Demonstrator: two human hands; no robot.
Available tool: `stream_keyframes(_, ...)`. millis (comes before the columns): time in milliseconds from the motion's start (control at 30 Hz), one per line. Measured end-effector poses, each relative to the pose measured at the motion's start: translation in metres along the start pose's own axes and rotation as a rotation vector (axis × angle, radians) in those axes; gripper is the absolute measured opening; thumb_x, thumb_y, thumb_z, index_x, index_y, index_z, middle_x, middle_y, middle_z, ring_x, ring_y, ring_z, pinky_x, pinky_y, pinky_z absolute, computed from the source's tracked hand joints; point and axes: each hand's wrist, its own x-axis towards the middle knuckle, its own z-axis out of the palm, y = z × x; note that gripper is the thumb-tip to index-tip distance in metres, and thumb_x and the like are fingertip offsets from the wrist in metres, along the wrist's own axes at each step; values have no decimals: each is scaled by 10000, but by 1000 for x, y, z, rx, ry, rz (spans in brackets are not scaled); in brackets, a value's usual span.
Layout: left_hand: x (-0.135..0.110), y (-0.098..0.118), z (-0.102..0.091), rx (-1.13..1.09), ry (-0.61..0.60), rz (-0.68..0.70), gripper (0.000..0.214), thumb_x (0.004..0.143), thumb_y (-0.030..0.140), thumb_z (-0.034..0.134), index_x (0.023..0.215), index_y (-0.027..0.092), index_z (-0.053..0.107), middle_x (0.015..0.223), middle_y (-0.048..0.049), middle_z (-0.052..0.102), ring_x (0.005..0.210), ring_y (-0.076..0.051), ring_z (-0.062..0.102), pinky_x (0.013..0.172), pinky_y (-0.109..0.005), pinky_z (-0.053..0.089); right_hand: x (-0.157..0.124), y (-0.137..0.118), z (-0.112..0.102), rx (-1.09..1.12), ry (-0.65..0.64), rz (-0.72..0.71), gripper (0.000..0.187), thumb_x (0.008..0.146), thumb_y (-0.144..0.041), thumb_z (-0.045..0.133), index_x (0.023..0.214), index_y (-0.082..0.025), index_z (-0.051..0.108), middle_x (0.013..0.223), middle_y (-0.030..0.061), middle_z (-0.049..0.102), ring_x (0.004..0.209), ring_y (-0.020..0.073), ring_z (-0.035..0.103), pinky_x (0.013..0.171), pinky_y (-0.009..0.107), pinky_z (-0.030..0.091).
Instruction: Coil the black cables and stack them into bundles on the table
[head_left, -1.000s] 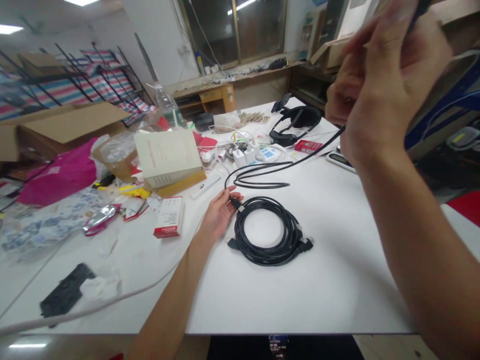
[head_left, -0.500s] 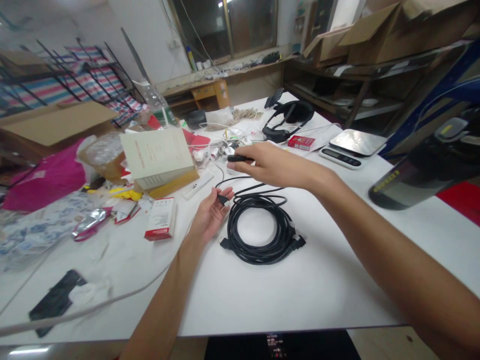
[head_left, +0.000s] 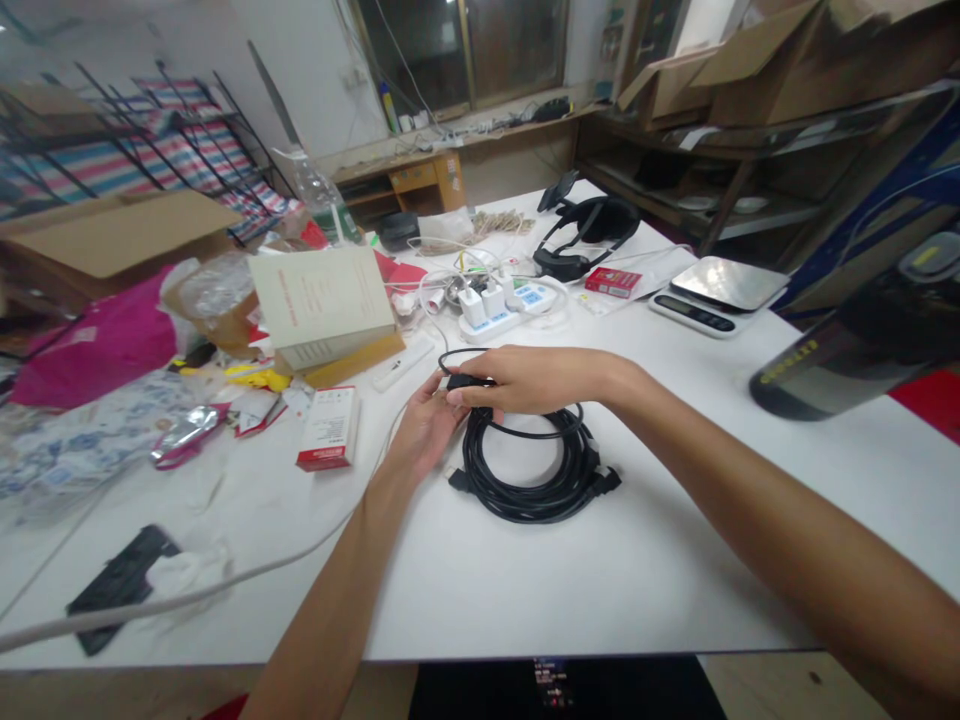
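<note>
A coil of black cable (head_left: 517, 510) lies on the white table in front of me, with several black plugs sticking out of its edge. My right hand (head_left: 517, 378) is over the far left part of the coil, its fingers closed on a black cable plug (head_left: 469, 381). Directly beside it, my left hand (head_left: 426, 425) is palm up, fingertips meeting the right hand's at the plug. The fingers of my left hand are partly covered, and the cable end it held is hidden. A thin loop of cable rises behind both hands.
Behind the hands stands a white power strip (head_left: 487, 322) with chargers. A kitchen scale (head_left: 694, 312), red box (head_left: 613, 281), headset (head_left: 562, 262) and dark bottle (head_left: 802, 385) are to the right. Leftward are a red-white box (head_left: 330, 428), a booklet (head_left: 319, 300) and a black phone-like object (head_left: 112, 590).
My right hand has come down and toward me, bringing its plug to my left hand. The left hand's fingers have curled in. The power strip, hidden before, now shows.
</note>
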Motion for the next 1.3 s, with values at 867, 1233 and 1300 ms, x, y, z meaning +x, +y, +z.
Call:
stream_keyframes(867,-12,8,10,307,-108,-14,480,901,571,810,1092,132,852,1039,-152,837,997,-227,765,951,-306,531,5,9,-6,-129,446,135,389,1126,-473,447,991,-144,602,948,75,668,795,146,508,721,281,287)
stream_keyframes(1233,-11,6,10,349,-141,-31,432,967,556,736,1151,173,812,1158,-140,818,1091,-243,735,921,-303,508,1,10,-12,-153,428,96,380,1096,-479,503,950,-148,618,923,57,664,780,137,493,728,282,295)
stream_keyframes(1300,-9,3,7,315,-128,-23,439,935,557,773,1120,161,816,1093,-134,824,1039,-236,738,895,-300,510,-1,9,-11,-154,318,67,360,1070,-472,558,935,-150,640,905,58,673,778,142,508,717,281,302)
